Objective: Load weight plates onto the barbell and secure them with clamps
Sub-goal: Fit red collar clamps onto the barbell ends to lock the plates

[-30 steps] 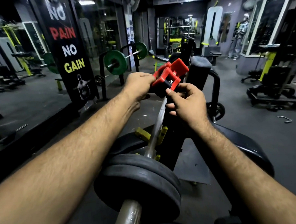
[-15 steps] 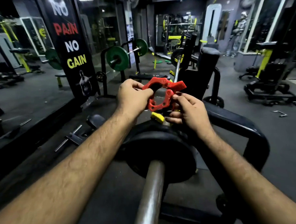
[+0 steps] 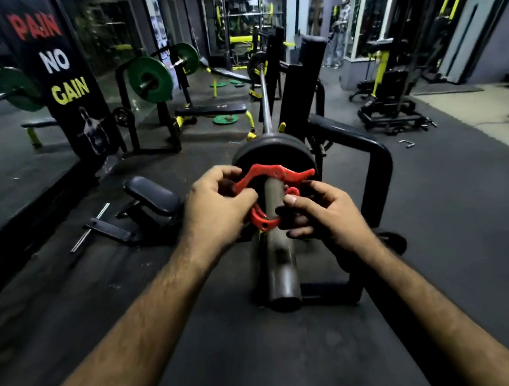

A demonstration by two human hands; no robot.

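Both hands (image 3: 218,206) ring clamp (image 3: 271,177) round sleeve (image 3: 278,250); seemingly unlatched.

Single view only, so no overlap w/ another cam. Head-worn wide-angle, looking fwd and down along the barbell (image 3: 280,250) from its near end; sleeve tip sits low-centre, shaft runs away up-frame toward the far rack. Both forearms enter from the bottom corners, left hand (image 3: 215,206) and right hand (image 3: 328,215) close to the lens at mid-frame. Edges bow from lens distortion. Gym floor (image 3: 425,213) fills the lower half; background is dim and probably slightly motion-blurred, so far detail is unreliable.
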